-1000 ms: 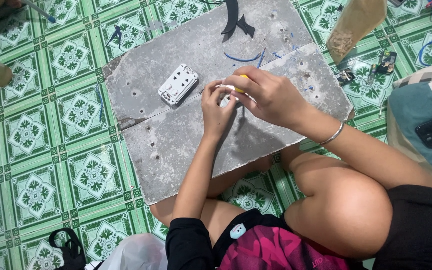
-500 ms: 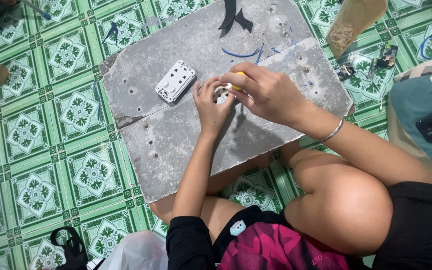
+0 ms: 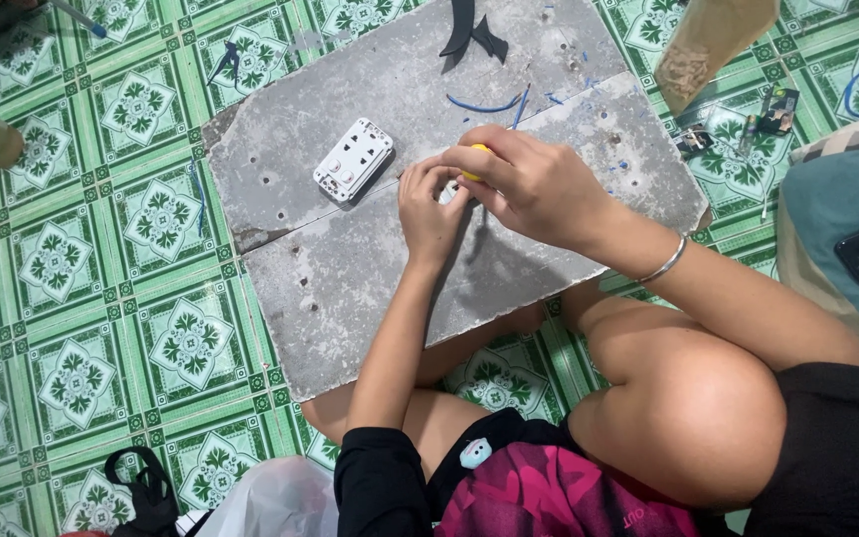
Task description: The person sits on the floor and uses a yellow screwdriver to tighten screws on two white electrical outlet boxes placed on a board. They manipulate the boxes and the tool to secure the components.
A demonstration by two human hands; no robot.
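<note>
A: Since the earlier frame the hands barely shift; the view creeps a little, so the board and switch sit slightly lower and further left.

B: Near to far, then. Closest?

A: The left hand (image 3: 431, 204), reaching up from the lap over the grey board (image 3: 370, 288). Its fingertips pinch a small white part (image 3: 446, 192), which lies on the board between both hands.

B: And the right hand?

A: The right hand (image 3: 534, 184) comes in from the right, curled tight around a yellow tool (image 3: 476, 151). Only the yellow end shows; its tip is hidden, so I cannot tell its axis exactly. It seems to point down-left towards the part.

B: So both hands touch?

A: Yes, they meet at the part. The left is nearer.

B: Beyond them?

A: The white switch (image 3: 353, 159) lies just left of the hands, its long axis slanting up-right. Farther off, blue wire (image 3: 484, 104) offcuts.
</note>
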